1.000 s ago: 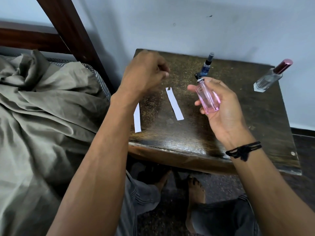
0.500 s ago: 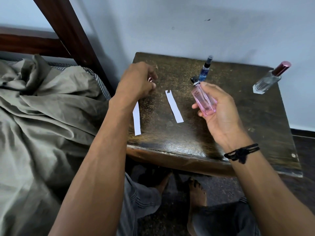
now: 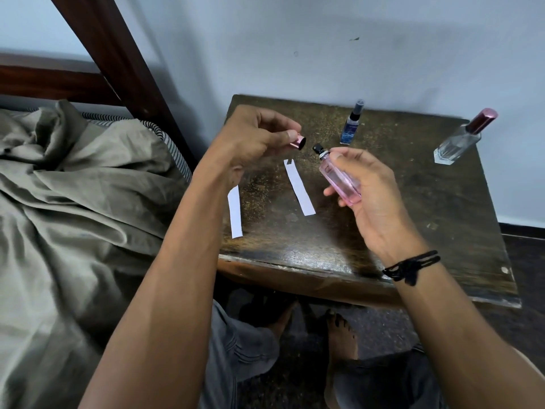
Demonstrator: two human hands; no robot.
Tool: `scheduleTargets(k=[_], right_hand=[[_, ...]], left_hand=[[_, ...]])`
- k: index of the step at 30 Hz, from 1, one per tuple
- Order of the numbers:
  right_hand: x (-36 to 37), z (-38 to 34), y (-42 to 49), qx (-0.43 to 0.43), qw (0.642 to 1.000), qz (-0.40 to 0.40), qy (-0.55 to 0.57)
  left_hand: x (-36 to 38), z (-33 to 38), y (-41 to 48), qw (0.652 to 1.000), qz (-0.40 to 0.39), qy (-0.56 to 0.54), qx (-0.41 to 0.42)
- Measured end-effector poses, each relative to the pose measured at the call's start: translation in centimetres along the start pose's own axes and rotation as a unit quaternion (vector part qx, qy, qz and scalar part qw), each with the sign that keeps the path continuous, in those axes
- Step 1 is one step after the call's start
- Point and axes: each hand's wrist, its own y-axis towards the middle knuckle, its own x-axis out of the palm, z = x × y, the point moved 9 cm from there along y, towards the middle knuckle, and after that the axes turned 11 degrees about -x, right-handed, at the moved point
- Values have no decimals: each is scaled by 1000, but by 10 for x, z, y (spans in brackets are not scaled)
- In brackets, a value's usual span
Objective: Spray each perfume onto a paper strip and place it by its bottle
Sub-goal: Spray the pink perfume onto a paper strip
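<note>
Left grip [image 3: 256,137] pinches the pink cap [image 3: 298,142], right grip [image 3: 371,196] curls round the pink bottle [image 3: 340,181], held over the tabletop [image 3: 413,216]. Best park the cap, then aim the nozzle [image 3: 317,149] at the middle strip [image 3: 299,187].

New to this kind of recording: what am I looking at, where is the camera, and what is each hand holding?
No machine: a person's two bare hands, filmed by one camera on their head, looking down. The left hand pinches a pink cap; the right hand holds the pink perfume bottle, its black nozzle bare. On the dark wooden table lie two paper strips, one below the hands, one beside the left forearm. Further back stand a small blue bottle and a clear bottle with a dark red cap. An olive sheet covers the bed on the left.
</note>
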Motion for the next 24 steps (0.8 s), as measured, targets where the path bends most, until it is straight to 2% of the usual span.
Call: scheduleTargets(k=[9, 24], right_hand=[[2, -3, 1, -38, 998, -6, -53], [2, -3, 0, -37, 999, 23, -31]], left_hand=[[17, 0, 0, 997, -52, 61, 15], [23, -1, 5, 993, -30, 110, 33]])
